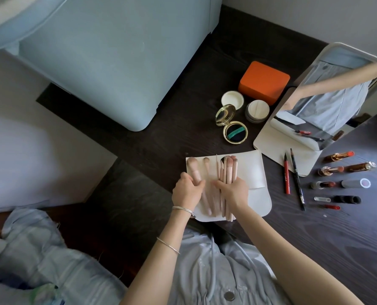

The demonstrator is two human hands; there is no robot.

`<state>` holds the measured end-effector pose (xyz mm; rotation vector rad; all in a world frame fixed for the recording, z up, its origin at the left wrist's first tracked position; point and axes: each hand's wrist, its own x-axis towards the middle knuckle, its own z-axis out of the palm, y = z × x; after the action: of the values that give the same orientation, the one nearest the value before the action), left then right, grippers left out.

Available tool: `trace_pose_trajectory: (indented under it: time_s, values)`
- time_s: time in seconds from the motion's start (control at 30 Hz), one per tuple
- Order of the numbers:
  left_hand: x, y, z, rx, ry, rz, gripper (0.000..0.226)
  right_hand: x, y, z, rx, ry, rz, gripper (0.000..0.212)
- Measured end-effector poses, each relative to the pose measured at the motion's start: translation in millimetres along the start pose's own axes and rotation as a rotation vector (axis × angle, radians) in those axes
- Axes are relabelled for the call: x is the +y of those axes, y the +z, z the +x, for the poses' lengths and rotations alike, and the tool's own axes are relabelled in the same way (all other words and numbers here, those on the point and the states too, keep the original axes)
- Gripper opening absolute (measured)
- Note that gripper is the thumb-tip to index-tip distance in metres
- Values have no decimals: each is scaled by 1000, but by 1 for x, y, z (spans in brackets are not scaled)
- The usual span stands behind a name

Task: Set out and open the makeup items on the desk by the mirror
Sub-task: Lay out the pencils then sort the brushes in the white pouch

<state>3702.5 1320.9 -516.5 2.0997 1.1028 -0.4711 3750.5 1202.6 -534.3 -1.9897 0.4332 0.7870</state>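
Note:
An open white brush pouch (252, 172) lies on the dark desk (337, 238) with several pink makeup brushes on it. My left hand (187, 191) grips the big powder brush (194, 167) at the pouch's left side. My right hand (233, 191) presses on a bundle of brushes (228, 170) in the middle. A gold cushion compact (234, 130) stands open behind the pouch, beside an open powder jar (257, 111) and its lid (232, 99). The mirror (328, 100) stands at the right.
An orange box (263, 82) sits at the back. Right of the pouch lie a red pencil (287, 175), a black pencil (297, 179) and several uncapped lipsticks (339, 156) with caps. A pale blue appliance (108, 62) fills the left.

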Motion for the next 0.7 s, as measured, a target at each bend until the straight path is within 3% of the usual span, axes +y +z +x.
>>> trace_pose_trajectory:
  time_s: [0.1,0.2,0.3,0.43,0.7]
  values:
    - [3,-6,-5,60,59,64,31,3,-9,2,-3,8,2,30]
    - [4,-4,-11,120,331,208,18,5,-16,4,33,22,-19,30]
    - [6,4,-14,61,531,251,17,5,-17,6,35,35,-66,32]
    - [7,15,-14,-16,543,285,30,4,-15,4,8,29,-118,34]
    - [6,16,-13,35,558,293,31,4,-17,3,-15,-17,-177,29]
